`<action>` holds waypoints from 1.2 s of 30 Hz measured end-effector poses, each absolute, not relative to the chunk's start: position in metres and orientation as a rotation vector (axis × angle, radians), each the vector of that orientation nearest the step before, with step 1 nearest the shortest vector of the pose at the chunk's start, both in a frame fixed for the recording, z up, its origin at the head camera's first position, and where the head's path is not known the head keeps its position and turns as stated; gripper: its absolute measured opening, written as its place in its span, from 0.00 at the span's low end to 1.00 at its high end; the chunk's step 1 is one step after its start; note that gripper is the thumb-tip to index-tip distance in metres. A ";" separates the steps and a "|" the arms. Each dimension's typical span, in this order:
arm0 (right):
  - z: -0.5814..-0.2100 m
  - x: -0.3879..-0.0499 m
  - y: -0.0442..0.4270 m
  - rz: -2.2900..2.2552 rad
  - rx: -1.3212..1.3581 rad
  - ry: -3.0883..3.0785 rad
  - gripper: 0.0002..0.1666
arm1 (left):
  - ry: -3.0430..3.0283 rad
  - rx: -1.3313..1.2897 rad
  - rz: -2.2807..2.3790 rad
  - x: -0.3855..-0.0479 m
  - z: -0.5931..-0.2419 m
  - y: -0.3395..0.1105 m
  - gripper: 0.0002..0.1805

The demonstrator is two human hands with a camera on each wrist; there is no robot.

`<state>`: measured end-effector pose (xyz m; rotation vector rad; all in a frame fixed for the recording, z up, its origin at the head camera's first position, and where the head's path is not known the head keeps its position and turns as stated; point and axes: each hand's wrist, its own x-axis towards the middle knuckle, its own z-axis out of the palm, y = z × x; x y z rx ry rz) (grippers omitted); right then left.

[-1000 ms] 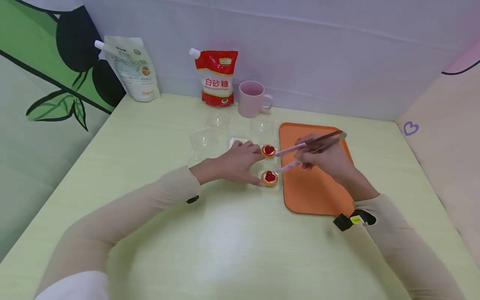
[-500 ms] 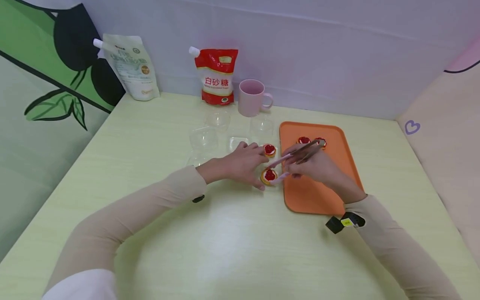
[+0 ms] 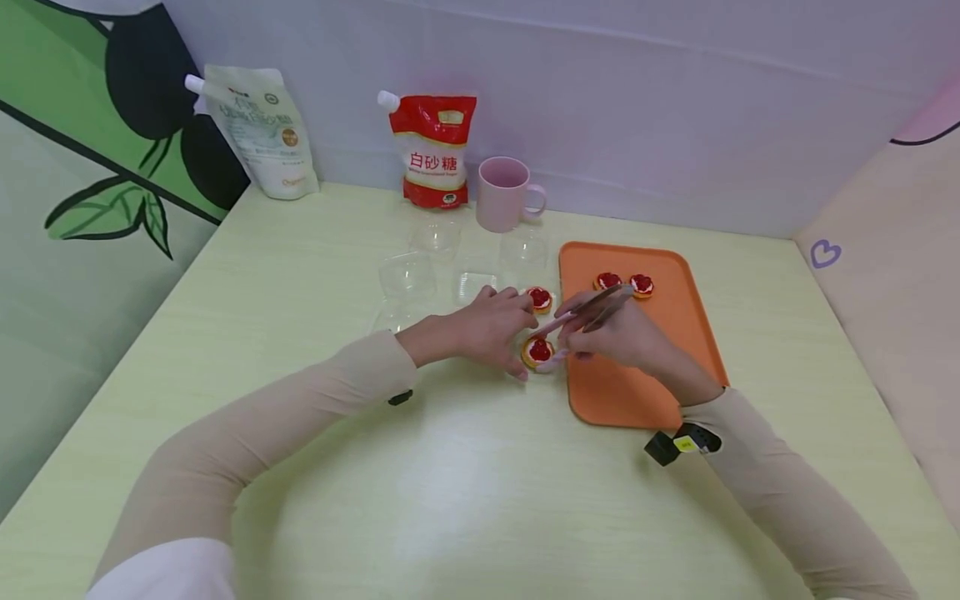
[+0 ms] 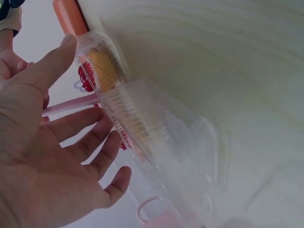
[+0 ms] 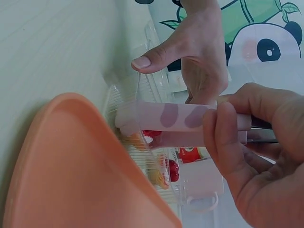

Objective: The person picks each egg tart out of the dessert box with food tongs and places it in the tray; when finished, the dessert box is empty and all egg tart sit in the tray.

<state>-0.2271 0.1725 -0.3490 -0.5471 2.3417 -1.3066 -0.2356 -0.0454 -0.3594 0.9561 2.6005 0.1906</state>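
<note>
My right hand [image 3: 611,335] grips a pair of tongs [image 3: 603,305] with pink, spotted tips and metal arms. Its tips are low on either side of the near cherry-topped tart [image 3: 538,352], which sits in a clear plastic container [image 4: 175,142]. A second tart [image 3: 539,299] lies just behind it in the container. My left hand [image 3: 491,332] rests along the container's left side, thumb stretched toward the near end and fingers loosely bent at the rim. Two more tarts [image 3: 642,286] stand at the back of the orange tray [image 3: 637,392], right of the container.
Several clear plastic cups [image 3: 407,277] stand left of and behind the container. A pink mug [image 3: 502,196], a red-and-white sugar pouch [image 3: 433,154] and a pale pouch [image 3: 264,137] line the back of the table against the cloth wall.
The right hand has brought the tongs left and down from over the tray to the near tart. Tarts at the tray's back have come into sight. The left hand has barely moved.
</note>
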 end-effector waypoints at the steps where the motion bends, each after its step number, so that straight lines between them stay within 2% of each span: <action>1: -0.349 -0.227 0.172 -1.306 -0.541 2.343 0.14 | 2.599 0.955 0.190 -0.235 -0.359 -0.045 0.40; 16: -0.339 -0.220 0.190 -1.480 -0.421 2.364 0.17 | 2.593 0.912 0.182 -0.236 -0.361 -0.044 0.41; 26: -0.325 -0.227 0.238 -1.632 -0.352 2.466 0.19 | 2.603 0.930 0.196 -0.235 -0.360 -0.045 0.40; 36: -0.348 -0.251 0.286 -1.595 -0.188 2.570 0.21 | 2.589 0.941 0.212 -0.235 -0.361 -0.046 0.40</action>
